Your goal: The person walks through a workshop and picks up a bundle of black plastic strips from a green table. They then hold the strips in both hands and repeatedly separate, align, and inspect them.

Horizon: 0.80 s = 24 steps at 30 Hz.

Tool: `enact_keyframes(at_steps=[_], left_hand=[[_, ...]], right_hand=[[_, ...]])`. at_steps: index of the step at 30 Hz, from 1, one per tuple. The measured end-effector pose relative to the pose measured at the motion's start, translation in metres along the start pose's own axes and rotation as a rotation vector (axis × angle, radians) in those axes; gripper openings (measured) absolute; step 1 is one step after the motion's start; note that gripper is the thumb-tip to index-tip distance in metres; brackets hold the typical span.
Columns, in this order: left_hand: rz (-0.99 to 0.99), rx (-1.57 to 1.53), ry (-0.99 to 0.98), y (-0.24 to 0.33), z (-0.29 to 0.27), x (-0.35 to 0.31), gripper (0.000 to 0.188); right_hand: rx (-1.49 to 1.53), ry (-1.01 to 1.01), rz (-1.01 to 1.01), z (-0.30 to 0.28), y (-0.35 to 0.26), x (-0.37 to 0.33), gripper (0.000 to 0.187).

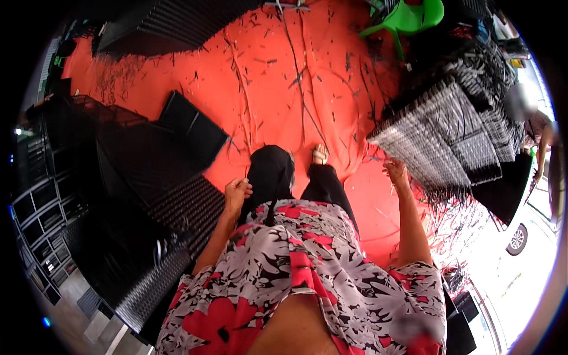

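My left hand (pixel 238 191) hangs beside my dark-trousered leg, fingers loosely bent and a little apart, with nothing visible in it. A tall stack of black woven panels (pixel 186 216) stands just to its left. Off to my right, my right hand (pixel 397 171) is held away from my body with its fingers apart and empty. Nearest to it is a leaning stack of grey-and-black woven panels (pixel 435 133), with loose strand ends fraying from its lower edge. Hand and stack look close, but I cannot tell whether they touch.
A red floor sheet (pixel 266 89) with creases is strewn with black scraps. More black stacked pieces (pixel 171 26) stand at the far left, and a black box-like piece (pixel 192 127) lies nearer. A green plastic chair (pixel 408 18) is at the far right. A person (pixel 541 142) stands at the right edge.
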<state>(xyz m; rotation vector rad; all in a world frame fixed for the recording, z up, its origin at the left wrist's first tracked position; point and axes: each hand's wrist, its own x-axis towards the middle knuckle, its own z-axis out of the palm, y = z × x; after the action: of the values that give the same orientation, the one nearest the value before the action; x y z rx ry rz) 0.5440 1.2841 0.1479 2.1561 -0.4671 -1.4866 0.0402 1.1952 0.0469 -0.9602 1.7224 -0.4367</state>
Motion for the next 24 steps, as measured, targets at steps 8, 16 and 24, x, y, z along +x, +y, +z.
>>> enact_keyframes(at_steps=[8, 16, 24], left_hand=[[0.014, -0.079, -0.063, 0.147, 0.003, 0.143, 0.022], [-0.051, -0.223, -0.052, 0.301, -0.022, 0.309, 0.021], [-0.557, -0.431, 0.193, 0.325, -0.049, 0.355, 0.021]], right_hand=[[0.310, -0.093, 0.089, 0.068, -0.180, 0.198, 0.014], [-0.316, -0.068, -0.257, 0.201, -0.361, 0.414, 0.028], [-0.450, -0.097, -0.204, 0.367, -0.481, 0.743, 0.061]])
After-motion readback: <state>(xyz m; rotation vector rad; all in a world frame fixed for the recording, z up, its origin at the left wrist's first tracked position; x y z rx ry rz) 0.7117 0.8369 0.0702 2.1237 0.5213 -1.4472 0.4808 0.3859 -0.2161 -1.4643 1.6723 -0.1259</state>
